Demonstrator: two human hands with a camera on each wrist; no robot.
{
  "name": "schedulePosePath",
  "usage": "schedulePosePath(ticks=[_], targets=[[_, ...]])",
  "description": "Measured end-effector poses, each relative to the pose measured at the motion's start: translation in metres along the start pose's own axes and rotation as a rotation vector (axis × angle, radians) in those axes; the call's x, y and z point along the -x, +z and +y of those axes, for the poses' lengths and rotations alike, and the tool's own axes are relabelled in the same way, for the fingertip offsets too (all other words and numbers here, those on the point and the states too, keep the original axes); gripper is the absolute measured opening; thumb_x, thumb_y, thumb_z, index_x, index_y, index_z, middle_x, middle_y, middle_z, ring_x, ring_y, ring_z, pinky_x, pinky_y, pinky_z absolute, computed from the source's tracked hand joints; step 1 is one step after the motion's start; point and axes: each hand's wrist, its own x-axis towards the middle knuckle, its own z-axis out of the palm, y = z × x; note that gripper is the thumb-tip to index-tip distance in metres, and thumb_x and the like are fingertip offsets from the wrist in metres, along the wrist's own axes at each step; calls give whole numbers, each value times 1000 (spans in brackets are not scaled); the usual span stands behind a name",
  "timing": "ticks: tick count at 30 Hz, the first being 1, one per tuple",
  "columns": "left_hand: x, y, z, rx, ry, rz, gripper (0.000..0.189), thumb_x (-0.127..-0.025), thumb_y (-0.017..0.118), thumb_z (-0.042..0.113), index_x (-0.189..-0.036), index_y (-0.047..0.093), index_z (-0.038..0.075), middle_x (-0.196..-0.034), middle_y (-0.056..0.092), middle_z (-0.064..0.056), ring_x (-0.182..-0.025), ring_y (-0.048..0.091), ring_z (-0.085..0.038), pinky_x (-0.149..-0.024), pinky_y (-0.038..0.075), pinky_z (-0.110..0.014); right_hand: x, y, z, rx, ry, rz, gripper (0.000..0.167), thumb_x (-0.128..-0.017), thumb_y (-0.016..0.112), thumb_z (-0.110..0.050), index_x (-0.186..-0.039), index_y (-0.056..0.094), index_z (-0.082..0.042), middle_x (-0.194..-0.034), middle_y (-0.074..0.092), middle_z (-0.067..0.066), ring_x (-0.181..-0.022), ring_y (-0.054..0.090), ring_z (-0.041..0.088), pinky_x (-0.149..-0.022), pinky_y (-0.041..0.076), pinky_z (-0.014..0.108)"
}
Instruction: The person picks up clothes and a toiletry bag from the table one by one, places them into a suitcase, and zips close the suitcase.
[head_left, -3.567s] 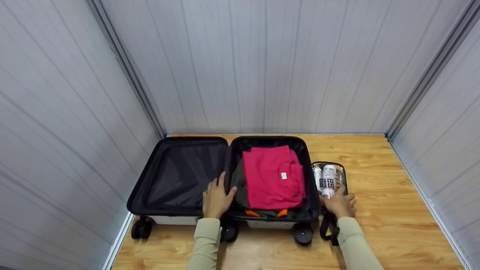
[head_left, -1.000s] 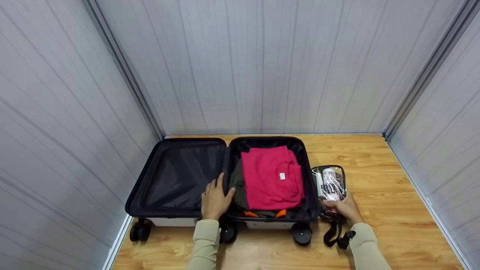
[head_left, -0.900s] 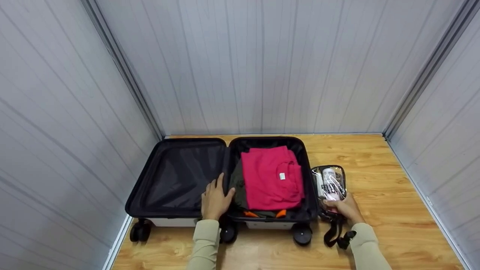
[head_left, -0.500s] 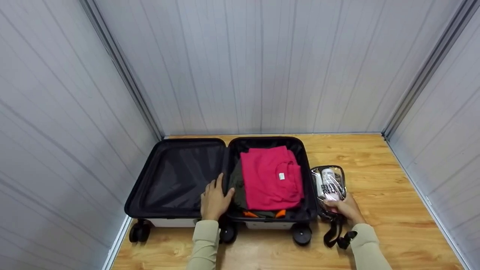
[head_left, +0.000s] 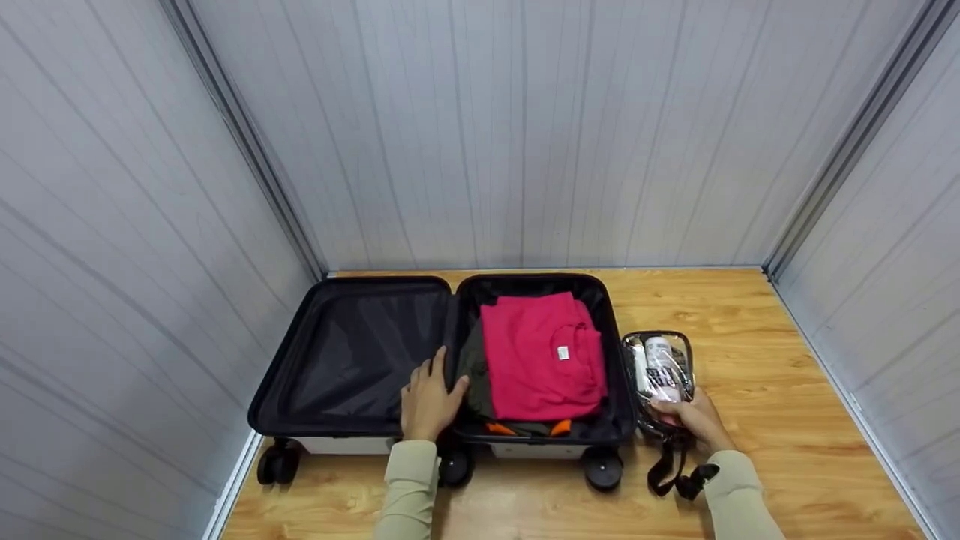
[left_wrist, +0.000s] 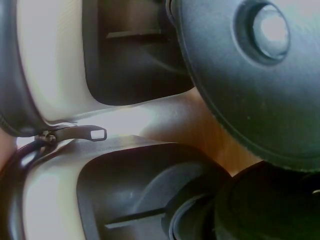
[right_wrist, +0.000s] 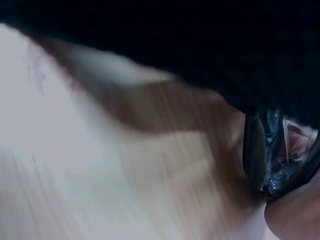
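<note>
My left hand (head_left: 431, 401) rests on the middle edges of an open suitcase (head_left: 352, 356), its fingers loosely extended. Outside the suitcase's right side, my right hand (head_left: 697, 421) grips the near end of a clear, black-trimmed toiletry pouch (head_left: 681, 361), thumb on top and fingers out of sight. A white bottle (head_left: 659, 352) with black lettering shows through the pouch, beside another pale item. In the right wrist view, part of the pouch (right_wrist: 257, 150) appears near the thumb. A folded pink shirt (head_left: 536, 367) lies in the right half, over dark green clothing (head_left: 476, 375).
Black suitcase wheels (head_left: 602, 469) face the near side. The left wrist view shows a zipper pull (left_wrist: 80, 133) and a large wheel (left_wrist: 240, 90). A black strap (head_left: 661, 476) hangs from the pouch's near end. Wood floor (head_left: 757, 360) extends rightward; pale panel walls (head_left: 525, 135) surround it.
My right hand moved from over the pouch's lower front to its near right corner and took a grip. The pouch shifted slightly towards me, with its strap. My left hand stayed put.
</note>
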Motion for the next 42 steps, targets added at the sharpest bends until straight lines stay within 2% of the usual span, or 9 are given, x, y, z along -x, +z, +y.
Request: schedulePosePath(ticks=[4,7,12,18,23,30,36,42], targets=[[0,-1,0,-1,1,-1,70,-99,62,49,-158,40,21,-151,52,-21,-140,48,-40,-108,39,-66,-2,-1,1,-121,35,-27,33,-85,80,-5,-108,57,-4,-78,69,-6,-69,69,8,-67,59,25],[-1,-1,-1,2,-1,0,70,-98,63,49,-158,40,21,-151,52,-22,-140,48,-41,-108,39,-66,-2,-2,1,-157,44,-35,36,-85,80,-5,-112,55,-4,-81,70,-6,-72,70,9,-69,60,26],[0,-1,-2,6,-4,-3,71,-98,63,50,-159,39,21,-151,51,-21,-140,48,-40,-108,38,-66,-1,-3,1,-130,50,-21,42,-87,78,-7,-118,51,-4,-85,69,-8,-75,69,8,-72,59,26],[0,-1,-1,7,4,7,70,-98,63,50,-158,40,21,-150,52,-22,-140,48,-41,-108,39,-66,-1,-4,0,-133,64,-47,49,-89,78,-14,-126,49,-3,-91,70,-7,-82,70,10,-76,60,28],[0,0,-2,6,3,4,70,-98,63,49,-158,40,21,-150,52,-22,-139,48,-41,-108,39,-66,0,-6,-1,-163,79,-44,49,-90,77,-13,-127,47,-5,-93,69,-7,-83,70,10,-77,59,28],[0,0,-3,-3,4,2,70,-98,63,49,-158,41,21,-150,52,-22,-139,49,-41,-107,39,-66,-1,-8,-2,-126,91,-34,54,-91,76,-15,-132,43,-2,-94,66,-9,-83,67,8,-78,57,24],[0,-1,-3,-4,3,-1,70,-98,62,50,-158,40,21,-150,52,-22,-139,49,-41,-107,40,-66,0,-10,-3,-110,95,-42,51,-93,74,-17,-131,44,-2,-94,67,-8,-84,68,9,-78,58,25],[-1,1,-3,6,3,5,70,-98,63,48,-158,41,21,-150,52,-22,-139,49,-41,-107,39,-66,0,-15,-2,-145,112,-56,40,-94,73,-18,-124,50,-6,-91,68,-8,-83,68,8,-77,58,24]])
